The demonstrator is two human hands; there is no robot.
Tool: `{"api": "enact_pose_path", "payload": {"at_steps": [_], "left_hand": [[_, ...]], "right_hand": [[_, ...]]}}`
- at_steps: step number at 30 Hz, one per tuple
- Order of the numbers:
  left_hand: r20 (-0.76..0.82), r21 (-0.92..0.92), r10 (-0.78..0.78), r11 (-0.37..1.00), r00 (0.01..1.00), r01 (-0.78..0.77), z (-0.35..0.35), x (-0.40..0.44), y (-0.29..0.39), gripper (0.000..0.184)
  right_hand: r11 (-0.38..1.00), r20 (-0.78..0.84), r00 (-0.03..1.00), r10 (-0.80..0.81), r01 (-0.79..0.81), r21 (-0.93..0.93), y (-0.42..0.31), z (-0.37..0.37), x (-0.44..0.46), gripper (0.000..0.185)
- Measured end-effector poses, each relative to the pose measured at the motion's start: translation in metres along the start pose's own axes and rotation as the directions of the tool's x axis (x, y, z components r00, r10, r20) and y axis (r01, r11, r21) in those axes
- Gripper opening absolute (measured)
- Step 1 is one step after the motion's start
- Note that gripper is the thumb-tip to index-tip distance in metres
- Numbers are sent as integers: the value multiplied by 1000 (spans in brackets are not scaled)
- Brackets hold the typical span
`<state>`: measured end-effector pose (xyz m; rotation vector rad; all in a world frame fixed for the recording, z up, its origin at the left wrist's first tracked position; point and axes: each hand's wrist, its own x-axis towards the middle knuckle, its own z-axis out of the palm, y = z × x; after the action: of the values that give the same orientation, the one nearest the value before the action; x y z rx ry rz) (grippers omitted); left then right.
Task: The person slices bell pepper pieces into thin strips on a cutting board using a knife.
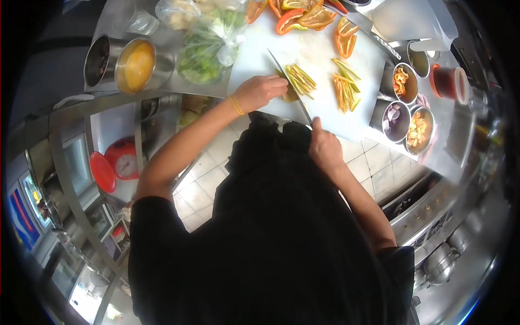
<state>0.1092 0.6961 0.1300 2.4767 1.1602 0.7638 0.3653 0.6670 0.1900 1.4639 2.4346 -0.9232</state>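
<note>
My right hand (326,147) is closed around the handle of a kitchen knife (302,106), whose blade slants up and left across the white cutting board (363,111). On the blade's left side, the closed fingers of my left hand (262,91) press on a greenish pepper piece (291,95), partly hidden by the fingers and blade. Thin pepper strips (301,79) lie just right of the blade. Another pile of cut strips (344,93) sits farther right. Large orange-red pepper pieces (316,18) rest at the board's far side.
Metal containers of chopped orange pieces (417,131) and purple onion (392,115) stand right of the board. A second knife (382,44) lies at the far right. To the left are a clear bag of greens (203,57) and a pot of yellow-orange liquid (136,66).
</note>
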Motion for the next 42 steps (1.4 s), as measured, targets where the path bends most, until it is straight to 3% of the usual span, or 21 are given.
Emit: {"api": "enact_pose_path", "payload": {"at_steps": [4,5,6,9,11,16,19,24,28,32,34,42], "left_hand": [[-32,12,35,999,999,-34,1,-1,-2,23],[23,20,9,1000,1000,-10,1,0,-3,23],[79,23,-21,1000,997,19,2,0,-1,23],[-16,21,5,1000,1000,-5,2,-1,0,22],[-42,15,1,1000,999,0,6,-5,-1,22],[-30,0,-16,1000,999,16,3,-2,-5,22],[-45,-4,-14,1000,999,14,6,-7,-2,23],[-142,-13,6,1000,990,-8,7,-11,-3,23],[-164,-34,-36,999,986,31,10,-12,1,24],[-161,-51,-33,998,986,25,10,-14,-2,23],[-199,-71,-22,997,980,8,11,-16,-1,22],[-218,-30,-116,993,969,112,9,-15,5,21]], "right_hand": [[998,19,1000,18,-17,-54,-11,-33,1,17],[996,49,998,31,-27,-80,-17,-42,-8,29],[996,53,998,36,-31,-84,-17,-42,-16,29],[992,123,989,84,-72,-102,-13,-30,-13,30],[999,-22,999,-24,23,-43,-2,4,10,29],[995,-10,1000,-13,12,-96,-12,-27,7,30],[993,89,994,68,-59,-99,-18,-29,-12,33],[1000,-70,997,-21,21,0,-13,7,29,29],[998,37,998,47,-45,-41,-33,-35,2,28],[991,100,987,129,-124,-53,-29,-15,-11,25],[999,-43,998,47,-46,14,-27,8,9,25],[998,-28,998,58,-59,-38,-26,-24,-19,20]]}}
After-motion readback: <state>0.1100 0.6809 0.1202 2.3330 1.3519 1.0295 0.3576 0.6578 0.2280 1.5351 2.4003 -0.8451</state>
